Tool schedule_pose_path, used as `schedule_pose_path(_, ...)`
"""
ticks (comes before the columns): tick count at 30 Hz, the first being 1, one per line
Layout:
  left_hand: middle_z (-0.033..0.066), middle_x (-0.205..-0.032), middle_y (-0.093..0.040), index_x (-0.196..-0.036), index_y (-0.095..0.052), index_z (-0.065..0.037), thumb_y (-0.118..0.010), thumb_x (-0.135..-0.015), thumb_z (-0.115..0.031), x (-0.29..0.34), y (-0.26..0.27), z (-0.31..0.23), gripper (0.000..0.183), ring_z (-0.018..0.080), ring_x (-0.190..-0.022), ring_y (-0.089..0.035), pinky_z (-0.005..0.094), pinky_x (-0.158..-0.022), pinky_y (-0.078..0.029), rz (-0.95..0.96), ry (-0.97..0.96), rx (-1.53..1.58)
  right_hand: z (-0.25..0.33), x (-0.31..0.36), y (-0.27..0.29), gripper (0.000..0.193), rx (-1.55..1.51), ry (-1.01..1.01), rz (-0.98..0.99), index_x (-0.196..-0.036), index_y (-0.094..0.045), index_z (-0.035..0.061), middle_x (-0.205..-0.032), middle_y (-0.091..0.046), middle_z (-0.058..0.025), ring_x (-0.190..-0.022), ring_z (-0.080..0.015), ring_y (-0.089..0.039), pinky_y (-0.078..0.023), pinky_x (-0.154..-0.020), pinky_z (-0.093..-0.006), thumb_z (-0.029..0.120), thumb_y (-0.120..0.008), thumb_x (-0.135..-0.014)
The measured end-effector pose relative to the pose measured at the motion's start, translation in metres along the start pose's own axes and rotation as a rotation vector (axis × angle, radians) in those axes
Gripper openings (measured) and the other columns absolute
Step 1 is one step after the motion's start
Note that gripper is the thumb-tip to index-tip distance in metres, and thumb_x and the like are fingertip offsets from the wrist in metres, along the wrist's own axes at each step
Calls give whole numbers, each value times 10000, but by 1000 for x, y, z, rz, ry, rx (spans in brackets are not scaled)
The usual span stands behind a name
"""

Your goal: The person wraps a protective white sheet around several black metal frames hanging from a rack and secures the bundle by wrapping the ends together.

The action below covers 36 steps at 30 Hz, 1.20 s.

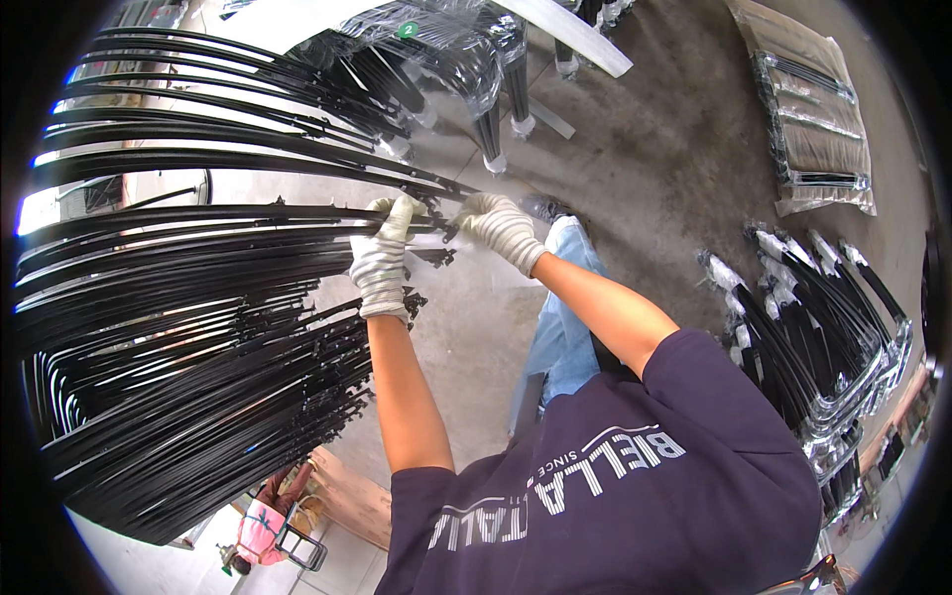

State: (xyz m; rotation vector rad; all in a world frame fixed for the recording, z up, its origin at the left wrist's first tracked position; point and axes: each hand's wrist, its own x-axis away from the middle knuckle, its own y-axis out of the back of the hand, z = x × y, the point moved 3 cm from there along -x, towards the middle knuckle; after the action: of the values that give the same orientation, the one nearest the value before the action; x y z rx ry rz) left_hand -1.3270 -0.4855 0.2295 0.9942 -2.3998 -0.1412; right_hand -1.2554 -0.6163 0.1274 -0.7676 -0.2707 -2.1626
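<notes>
Long, thin black metal tubes (178, 337) lie stacked in a large bundle on the left, with small brackets along their ends. My left hand (380, 260), in a white ribbed work glove, is closed around a black tube (288, 214) near its end, on top of the stack. My right hand (501, 230), gloved the same way, grips the end of another black tube (327, 167) slightly farther away. Its fingertips curl out of sight around the tube. Several more tubes (238, 87) fan out beyond it, spaced apart.
Plastic-wrapped black frames (451, 59) stand at the far side. More wrapped black legs (793, 317) lie on the right, and a wrapped flat pack (818, 114) is at the far right on the concrete floor (654, 119). A person in pink (263, 526) sits at the lower left.
</notes>
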Motion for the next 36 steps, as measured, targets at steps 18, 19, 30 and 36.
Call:
schedule_pose_path(18, 89, -857, -637, -1164, -524, -25, -586, -754, -179, 8, -9, -7, 442, 129, -730, -587, 248, -697, -469, 216, 51, 214, 9, -11, -24, 323, -410, 314, -78, -1050, -568, 21, -908, -618, -63, -841, -131, -564, -446, -765, -270, 142, -654, -763)
schedule_pose_path(19, 91, -830, -636, -1169, -520, -26, -585, -755, -176, 5, -11, -8, 445, 129, -726, -585, 250, -698, -469, 208, 12, 209, 18, -3, -19, 358, -324, 253, -116, -1083, -543, 12, -925, -617, -77, -871, -163, -573, -444, -780, -273, 155, -642, -770)
schedule_pose_path(30, 46, -866, -623, -1052, -576, -24, -613, -753, -156, -29, -16, 13, 329, 120, -735, -582, 237, -662, -451, 173, -84, 162, 22, -16, -3, 220, -186, 454, 109, -947, -589, 26, -834, -595, -67, -741, -143, -578, -469, -689, -268, 65, -644, -738)
schedule_pose_path(36, 70, -1028, -614, -1090, -572, -19, -565, -817, -112, -32, -23, 6, 289, 116, -770, -567, 246, -703, -468, 66, -290, 267, 39, -2, -6, 238, -342, 351, 204, -996, -591, 32, -885, -584, -66, -779, -136, -574, -469, -707, -269, 43, -621, -759)
